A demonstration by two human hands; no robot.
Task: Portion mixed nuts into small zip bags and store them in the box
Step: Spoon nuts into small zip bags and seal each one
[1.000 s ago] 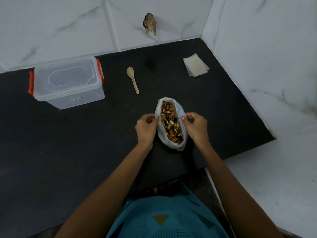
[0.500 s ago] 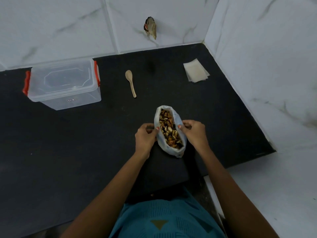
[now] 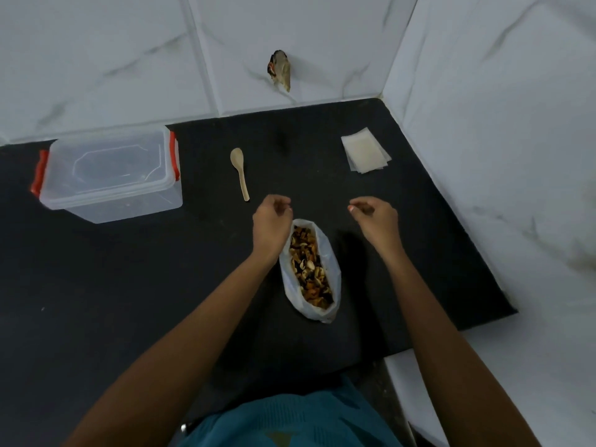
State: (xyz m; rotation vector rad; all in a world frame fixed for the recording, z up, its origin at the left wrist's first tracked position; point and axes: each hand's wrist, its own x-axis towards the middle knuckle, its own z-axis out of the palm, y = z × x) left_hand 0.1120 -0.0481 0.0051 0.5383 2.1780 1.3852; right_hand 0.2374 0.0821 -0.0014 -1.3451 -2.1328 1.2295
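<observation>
Bench [image 3: 129,285]: black top, set into a tiled corner.

Nut bag [image 3: 309,269]: lies near the front edge, right of centre, long axis front to back. Mouth gapes upward and mixed nuts are visible along its whole length.

Left hand [image 3: 271,224]: over the bag's far left rim, fingers loosely curled, nothing in them. Cannot tell whether the wrist touches the plastic.

Right hand [image 3: 375,221]: apart from the bag on its right, fingers loosely curled, holds nothing.

Spoon [image 3: 240,172]: mid-bench toward the back edge, bowl away, handle end near the left hand.

Zip bags [image 3: 366,150]: small flat stack near the far right corner, none filled.

Box [image 3: 109,175]: clear, far left by the back edge, lid on, red clips at both ends. No bags seen inside.

Handling, judged:
- The nut bag is thin, soft film with a loose fill, so it looks floppy and fairly heavy for its skin. Lifted by one side it would likely slump and spill. Better left lying and scooped from, or held at both rims.
- The zip bags look light and slick and may cling together. Pinch one corner of the top sheet.
- The spoon is stiff and light; take it by the handle.
- The box is rigid; both clips need releasing first.
</observation>
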